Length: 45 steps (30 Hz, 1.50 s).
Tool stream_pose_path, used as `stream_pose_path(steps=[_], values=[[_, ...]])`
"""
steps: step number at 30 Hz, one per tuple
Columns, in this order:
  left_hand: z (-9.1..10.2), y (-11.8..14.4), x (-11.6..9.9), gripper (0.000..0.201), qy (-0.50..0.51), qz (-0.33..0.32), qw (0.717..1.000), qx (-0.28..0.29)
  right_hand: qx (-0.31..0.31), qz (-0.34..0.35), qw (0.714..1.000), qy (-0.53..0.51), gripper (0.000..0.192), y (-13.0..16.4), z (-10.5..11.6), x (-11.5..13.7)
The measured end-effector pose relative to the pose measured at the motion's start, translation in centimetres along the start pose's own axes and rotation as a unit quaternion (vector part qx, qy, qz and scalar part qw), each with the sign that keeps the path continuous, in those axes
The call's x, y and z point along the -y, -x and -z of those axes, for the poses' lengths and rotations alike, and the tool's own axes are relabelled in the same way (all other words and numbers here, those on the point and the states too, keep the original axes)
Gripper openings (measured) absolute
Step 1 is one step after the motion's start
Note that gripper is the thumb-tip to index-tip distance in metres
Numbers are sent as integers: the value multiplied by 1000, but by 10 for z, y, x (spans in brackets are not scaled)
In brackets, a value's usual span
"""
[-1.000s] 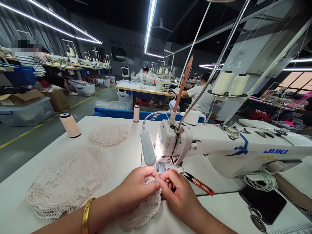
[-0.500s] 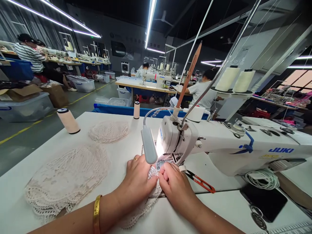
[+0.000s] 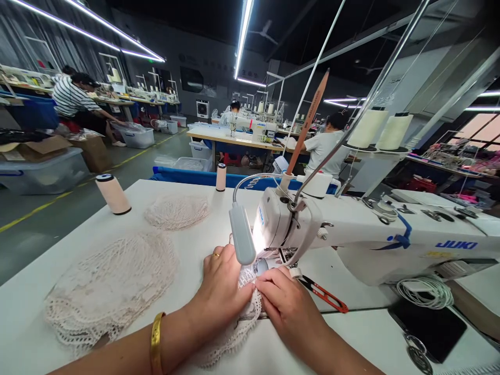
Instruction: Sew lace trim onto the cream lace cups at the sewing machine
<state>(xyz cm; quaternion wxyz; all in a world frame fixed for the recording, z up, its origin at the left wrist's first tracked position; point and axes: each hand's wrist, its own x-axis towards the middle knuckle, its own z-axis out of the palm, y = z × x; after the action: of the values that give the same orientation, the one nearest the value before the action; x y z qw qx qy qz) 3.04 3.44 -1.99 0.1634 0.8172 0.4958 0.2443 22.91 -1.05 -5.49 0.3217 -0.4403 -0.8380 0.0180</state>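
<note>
Cream openwork lace piece [image 3: 244, 307] lies flat on the white sewing table [image 3: 187, 260], its far edge tucked under the head of the white Juki sewing machine [image 3: 351, 239], so its long axis runs from the person's body away toward the needle area. It sits directly between the two hands, and both are on it. The left hand [image 3: 221, 289] rests palm down on the near-left part of the lace, fingers spread and pressing flat rather than closed around anything. The right hand [image 3: 283, 302] meets it from the right, its fingertips [image 3: 262, 279] pinching the lace edge just in front of the presser foot, which is mostly hidden by the lamp glare. The right hand is nearer to the needle; the left is nearer to the bulk of the cloth.

A large stack of similar cream lace pieces [image 3: 109, 286] lies well to the left, with a smaller lace piece [image 3: 176, 211] beyond it. A grey gooseneck lamp head [image 3: 242, 242] hangs just above the left hand's knuckles and crowds the view of the needle. Two cream thread spools, a larger one [image 3: 113, 194] and a smaller one [image 3: 221, 177], stand at the table's far edge. Red-handled thread snips [image 3: 324, 294] lie just right of the right hand, apart from it.
</note>
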Motion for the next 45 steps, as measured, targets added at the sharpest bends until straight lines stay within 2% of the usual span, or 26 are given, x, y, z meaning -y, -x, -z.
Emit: stream_pose_path(steps=[2,4,6,7,9,16,21,29,38,45], values=[[-7,6,7,19,-31,-116,990,-81,-1,6,1000,6,36,1,1,0],[-12,11,12,18,-58,-240,961,-124,-5,15,1000,12,36,1,1,0],[-13,13,15,23,-66,-318,939,-115,-7,21,1000,16,35,1,1,0],[-12,14,15,23,-64,-332,936,-99,-7,21,1000,17,34,1,2,0],[-10,14,16,22,-59,-329,940,-75,-8,22,1000,18,32,1,2,1],[-8,14,18,20,-43,-299,952,-53,-11,31,999,31,30,1,2,0],[-7,8,18,25,-57,-296,952,-47,-8,23,998,62,37,-1,1,-3],[-1,-1,10,29,-52,-311,945,-92,-18,9,996,82,35,-4,0,-4],[-10,2,18,25,-60,-311,944,-97,-10,-6,996,84,34,-5,1,-3],[-8,-2,15,27,-62,-315,942,-98,-15,-8,995,96,35,-5,0,-3]])
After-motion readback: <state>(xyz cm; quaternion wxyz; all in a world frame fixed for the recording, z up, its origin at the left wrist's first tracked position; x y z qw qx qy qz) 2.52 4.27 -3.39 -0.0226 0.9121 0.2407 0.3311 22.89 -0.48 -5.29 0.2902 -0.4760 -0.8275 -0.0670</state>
